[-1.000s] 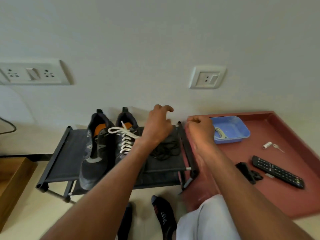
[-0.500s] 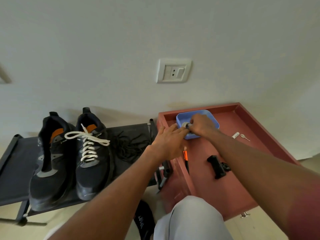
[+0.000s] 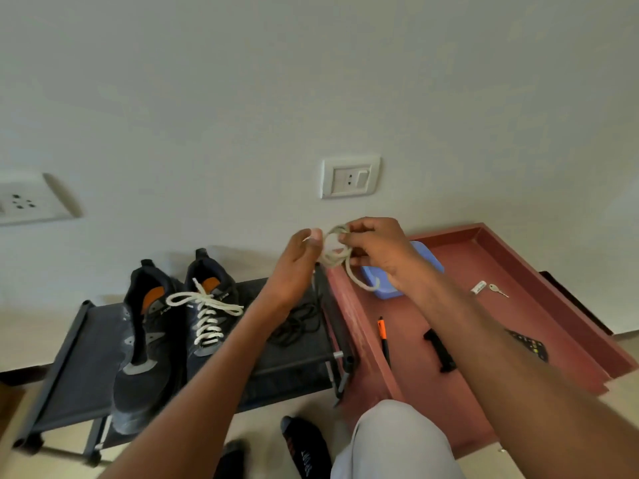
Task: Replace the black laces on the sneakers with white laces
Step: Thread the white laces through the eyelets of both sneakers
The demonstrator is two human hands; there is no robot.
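Two dark sneakers stand side by side on a black shoe rack (image 3: 79,361). The left sneaker (image 3: 145,344) has no lace. The right sneaker (image 3: 207,316) is laced and tied in white. Loose black laces (image 3: 297,326) lie in a heap on the rack to their right. Held up in front of the wall is a coiled white lace (image 3: 337,255), one loop hanging down. My right hand (image 3: 377,250) grips the coil and my left hand (image 3: 304,257) pinches its left side.
A red tray-like tabletop (image 3: 491,326) on the right carries a blue plastic tub (image 3: 425,261), an orange-tipped pen (image 3: 383,337), a black clip-like object (image 3: 441,350), a remote (image 3: 529,345), a key (image 3: 498,290) and a small white tag. My knee and socked feet show below.
My right hand took the white lace out of the blue tub and raised it. My left hand came up to meet it. The view swung back left a little.
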